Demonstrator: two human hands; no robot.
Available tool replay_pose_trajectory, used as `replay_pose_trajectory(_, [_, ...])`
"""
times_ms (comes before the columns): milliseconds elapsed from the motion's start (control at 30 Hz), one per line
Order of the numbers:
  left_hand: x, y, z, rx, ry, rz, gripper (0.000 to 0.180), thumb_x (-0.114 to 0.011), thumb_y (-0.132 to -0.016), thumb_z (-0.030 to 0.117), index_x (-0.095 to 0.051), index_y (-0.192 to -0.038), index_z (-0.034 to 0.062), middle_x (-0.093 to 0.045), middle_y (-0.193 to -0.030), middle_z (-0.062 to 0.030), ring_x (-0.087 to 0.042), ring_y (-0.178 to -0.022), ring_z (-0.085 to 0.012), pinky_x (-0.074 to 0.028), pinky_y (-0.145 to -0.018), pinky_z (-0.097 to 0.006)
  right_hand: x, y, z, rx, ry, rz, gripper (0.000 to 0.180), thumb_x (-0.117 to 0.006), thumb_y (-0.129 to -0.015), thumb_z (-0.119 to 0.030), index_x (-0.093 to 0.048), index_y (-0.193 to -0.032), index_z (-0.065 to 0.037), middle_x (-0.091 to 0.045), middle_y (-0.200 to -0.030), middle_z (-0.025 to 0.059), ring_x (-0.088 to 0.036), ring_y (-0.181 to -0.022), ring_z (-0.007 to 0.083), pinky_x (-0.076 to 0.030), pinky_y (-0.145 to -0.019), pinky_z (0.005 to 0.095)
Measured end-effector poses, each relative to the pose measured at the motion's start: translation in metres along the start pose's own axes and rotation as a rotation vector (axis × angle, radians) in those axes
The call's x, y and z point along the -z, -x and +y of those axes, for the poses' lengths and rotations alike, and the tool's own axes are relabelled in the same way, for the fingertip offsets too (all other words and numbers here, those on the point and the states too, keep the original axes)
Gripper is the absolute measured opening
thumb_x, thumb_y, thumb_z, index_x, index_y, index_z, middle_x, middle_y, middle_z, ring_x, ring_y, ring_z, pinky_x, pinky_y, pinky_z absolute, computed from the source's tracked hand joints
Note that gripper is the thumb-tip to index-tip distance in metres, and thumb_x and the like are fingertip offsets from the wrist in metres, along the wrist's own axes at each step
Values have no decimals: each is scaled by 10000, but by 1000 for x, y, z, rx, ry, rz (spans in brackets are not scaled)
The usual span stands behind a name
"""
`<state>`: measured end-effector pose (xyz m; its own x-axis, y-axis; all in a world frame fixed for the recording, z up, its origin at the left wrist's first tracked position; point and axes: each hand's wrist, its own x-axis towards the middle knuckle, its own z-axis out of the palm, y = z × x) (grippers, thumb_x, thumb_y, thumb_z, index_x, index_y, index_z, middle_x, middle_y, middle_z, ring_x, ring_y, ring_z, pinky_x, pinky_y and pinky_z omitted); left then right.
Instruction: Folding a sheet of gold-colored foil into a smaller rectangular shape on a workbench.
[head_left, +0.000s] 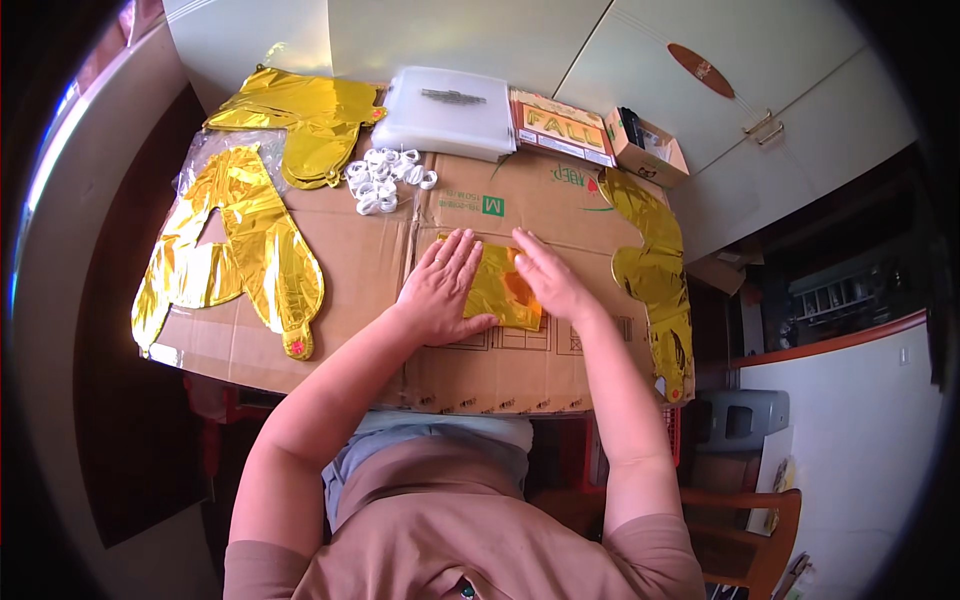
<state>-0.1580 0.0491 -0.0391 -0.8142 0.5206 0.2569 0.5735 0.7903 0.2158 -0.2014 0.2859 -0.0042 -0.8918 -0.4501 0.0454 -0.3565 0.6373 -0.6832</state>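
A folded piece of gold foil balloon [492, 288] lies on the cardboard in front of me, roughly rectangular and shiny. My left hand [440, 290] rests flat over its left side, fingers stretched out and thumb along its lower part. At its right edge is my right hand [552, 276], tilted on its side with straight fingers and nothing grasped; whether it touches the foil is hard to tell. A flat, A-shaped gold foil balloon [262, 262] is spread out on the left. Along the right edge lies another gold foil balloon [652, 262] with a wavy outline.
More gold foil balloons [290, 112] are heaped at the far left beside clear plastic wrap [205, 155]. White ribbon coils [378, 180] sit near a translucent plastic box [450, 112]. Behind are a printed flat box [562, 128] and an open small carton [648, 145], against white cabinets [640, 60].
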Motion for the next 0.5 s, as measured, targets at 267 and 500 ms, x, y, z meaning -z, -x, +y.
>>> replay_pose_trajectory(267, [0,-2,3,-35,-50,-11,948,-418,-910,749,-291,-1582,92,-237,-1633,-232,-174,-1526,-410,-142,-1235,-522,-28,3,-8,32,442,69,534,-463,-1037,-304,-415,-1505,-53,-349,-1597,182,-316,-1485,349,-210,-1220,528])
replay_pose_trajectory(500, [-1,3,-2,-22,-11,-9,956,-416,-922,731,-312,-1557,24,-261,-1631,-216,-188,-1531,-375,-138,-1241,-496,-46,14,-10,-90,535,90,673,-405,-1044,-411,-246,-1582,-38,-192,-1668,155,-170,-1543,333,-71,-1239,549])
